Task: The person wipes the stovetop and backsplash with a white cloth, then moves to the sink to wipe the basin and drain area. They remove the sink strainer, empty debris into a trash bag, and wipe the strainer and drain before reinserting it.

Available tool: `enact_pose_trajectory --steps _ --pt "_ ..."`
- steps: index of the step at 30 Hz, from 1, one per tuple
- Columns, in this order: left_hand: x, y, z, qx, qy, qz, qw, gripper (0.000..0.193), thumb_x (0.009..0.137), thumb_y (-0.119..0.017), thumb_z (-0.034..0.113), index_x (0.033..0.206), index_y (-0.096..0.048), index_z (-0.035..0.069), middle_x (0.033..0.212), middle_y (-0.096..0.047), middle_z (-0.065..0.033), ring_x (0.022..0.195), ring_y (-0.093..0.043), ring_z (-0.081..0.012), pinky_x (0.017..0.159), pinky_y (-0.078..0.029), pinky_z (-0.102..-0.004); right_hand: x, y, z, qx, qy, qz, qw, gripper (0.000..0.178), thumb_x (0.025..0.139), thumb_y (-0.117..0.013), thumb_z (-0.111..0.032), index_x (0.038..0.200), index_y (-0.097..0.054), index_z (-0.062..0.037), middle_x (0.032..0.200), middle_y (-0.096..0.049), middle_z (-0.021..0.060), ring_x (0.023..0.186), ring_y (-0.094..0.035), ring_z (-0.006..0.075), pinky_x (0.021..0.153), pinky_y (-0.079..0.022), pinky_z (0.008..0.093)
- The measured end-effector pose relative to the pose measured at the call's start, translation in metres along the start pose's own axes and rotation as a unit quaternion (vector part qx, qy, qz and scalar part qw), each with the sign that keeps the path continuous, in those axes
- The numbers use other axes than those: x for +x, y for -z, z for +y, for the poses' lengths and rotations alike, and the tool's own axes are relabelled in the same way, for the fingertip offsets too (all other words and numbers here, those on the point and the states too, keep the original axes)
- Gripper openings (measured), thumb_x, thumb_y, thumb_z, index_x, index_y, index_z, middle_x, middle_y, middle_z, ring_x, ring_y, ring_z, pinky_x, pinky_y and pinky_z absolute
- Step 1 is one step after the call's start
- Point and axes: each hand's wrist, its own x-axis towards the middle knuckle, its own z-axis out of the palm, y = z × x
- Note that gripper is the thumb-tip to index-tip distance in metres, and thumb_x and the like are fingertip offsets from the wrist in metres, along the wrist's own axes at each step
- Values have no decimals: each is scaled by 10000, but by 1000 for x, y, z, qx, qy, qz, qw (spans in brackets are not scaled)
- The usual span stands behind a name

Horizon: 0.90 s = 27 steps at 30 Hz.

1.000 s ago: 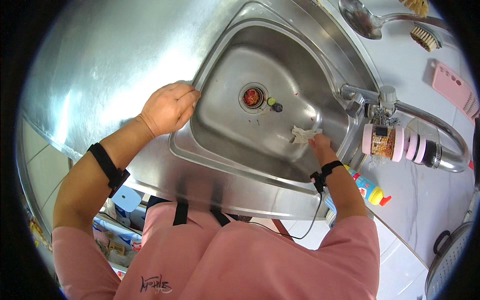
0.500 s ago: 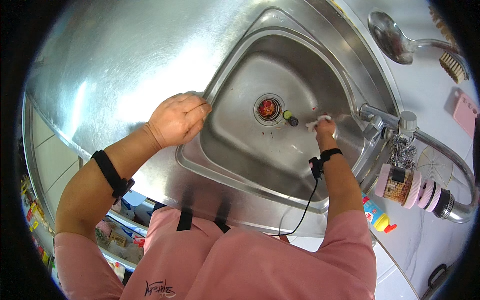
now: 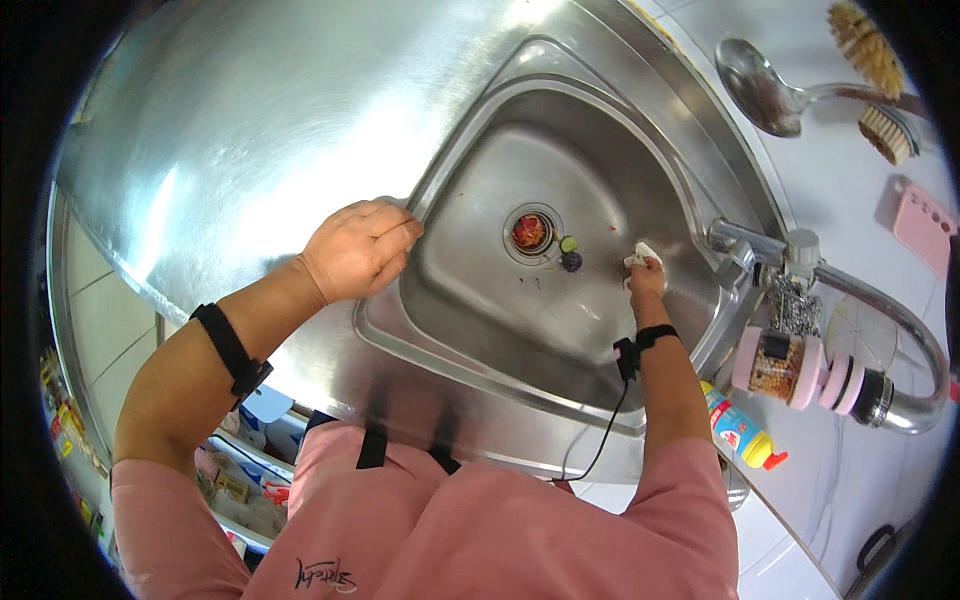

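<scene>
My right hand (image 3: pixel 648 281) reaches down into the steel sink (image 3: pixel 480 140). Pinched in its fingers is a crumpled white cloth or tissue (image 3: pixel 641 255), held at the basin's right side. Left of it, a green slice (image 3: pixel 568 243) and a dark round piece (image 3: pixel 571 262) lie beside the drain strainer (image 3: pixel 529 234), which holds red and orange scraps. At the sink's left rim rests my left hand (image 3: pixel 362 248), its fingers curled together; what they may hold is hidden beneath them.
A chrome tap (image 3: pixel 745 240) with a pink bead filter (image 3: pixel 778 368) stands on the right. A blue bottle with a yellow cap (image 3: pixel 738 425) is near it. A ladle (image 3: pixel 765 90), brushes (image 3: pixel 888 135) and a pink phone-like case (image 3: pixel 922 225) lie beyond. Steel counter (image 3: pixel 250 130) extends left.
My right hand has shifted slightly lower, still holding the white cloth, more of which now shows above the fingers. The whole view has moved a little. My left hand stays at the rim.
</scene>
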Motion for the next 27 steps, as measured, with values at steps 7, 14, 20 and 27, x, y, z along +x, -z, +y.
enact_pose_trajectory --steps 7,14,20,27 --pt "1 1 2 17 5 -5 1000 215 743 -620 66 956 -612 40 918 -590 -80 851 -614 -250 754 -531 -341 -37 -37 -48 -197 357 32 913 256 793 -662 -67 1047 -673 -33 957 -657 156 828 -648 296 760 -510 364" --pt "-2 0 2 5 12 -6 1000 222 753 -608 72 971 -610 35 910 -592 -86 853 -614 -253 755 -527 -342 -55 -11 -82 -313 456 132 823 300 814 -630 -80 1110 -671 -49 1053 -655 182 959 -625 358 858 -503 415" --pt "-3 0 -1 -4 7 -11 1000 229 772 -587 75 995 -600 23 913 -599 -102 825 -614 -266 739 -527 -348 -22 -54 -73 -309 472 -42 825 350 790 -643 -110 1139 -663 -88 1047 -661 197 949 -635 357 857 -498 428" --pt "-3 1 0 -12 7 -6 1000 239 762 -592 64 997 -600 21 922 -598 -101 831 -612 -267 733 -526 -348 -15 -25 -40 -292 345 32 892 300 818 -687 -143 1110 -638 -95 970 -694 145 871 -673 272 800 -510 373"
